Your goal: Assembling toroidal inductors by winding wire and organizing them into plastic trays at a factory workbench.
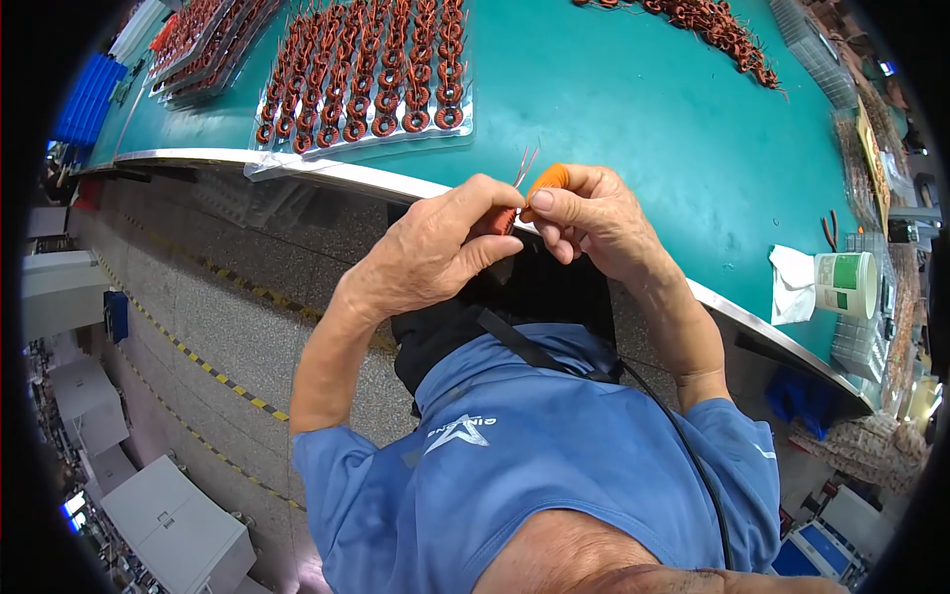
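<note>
My left hand (pixel 435 238) is closed on a toroidal coil (pixel 503 222) wound with red-brown copper wire, gripped between thumb and fingers. Two thin wire leads (pixel 525 168) stick up from beside the coil. Right against it, my right hand (pixel 594 213) pinches thumb and forefinger together. An orange finger cot (pixel 550 178) covers that forefinger. Whatever lies in this pinch is mostly hidden, perhaps a wire end of the coil. Both hands are held just in front of the near edge of the green table, above my lap.
On the green table (pixel 633 119), a clear plastic tray (pixel 465 124) holds rows of similar coils. More stacked trays (pixel 213 49) stand at far left. A heap of coils (pixel 717 35) lies at the back right. A white-and-green tub (pixel 847 284) and white paper (pixel 792 285) sit at right.
</note>
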